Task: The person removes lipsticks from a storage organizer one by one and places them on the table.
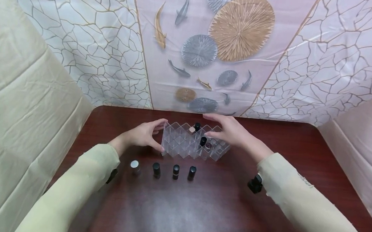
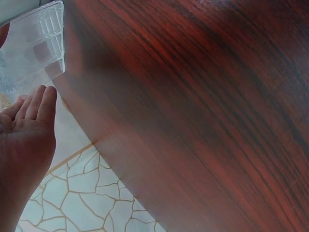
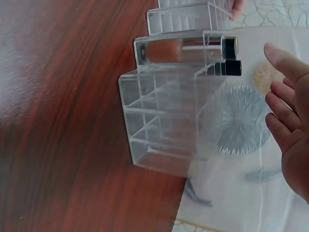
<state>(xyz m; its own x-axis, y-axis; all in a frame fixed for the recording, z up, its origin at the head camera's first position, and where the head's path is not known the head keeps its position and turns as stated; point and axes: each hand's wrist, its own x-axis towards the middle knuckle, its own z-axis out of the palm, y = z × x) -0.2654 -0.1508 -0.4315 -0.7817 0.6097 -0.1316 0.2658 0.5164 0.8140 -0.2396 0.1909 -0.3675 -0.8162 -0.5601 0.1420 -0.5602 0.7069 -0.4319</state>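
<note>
A clear plastic lipstick organizer (image 1: 179, 141) with diamond-shaped compartments stands toward the back of the table. Several cosmetic tubes sit in its right half, among them a lip gloss tube (image 3: 164, 50) with amber-coloured contents. My left hand (image 1: 143, 132) is at the organizer's left end, thumb in front and fingers behind; whether it touches is hard to tell. Over the right end hovers my right hand (image 1: 234, 132), thumb and fingers spread, holding nothing. In the right wrist view its fingers are apart from the organizer.
In front of the organizer, a silver-capped tube (image 1: 134, 165) and three black tubes, such as the leftmost black tube (image 1: 157, 169), stand in a row on the dark wooden table (image 1: 178, 210). A patterned cloth (image 1: 200, 22) hangs behind the table's back edge.
</note>
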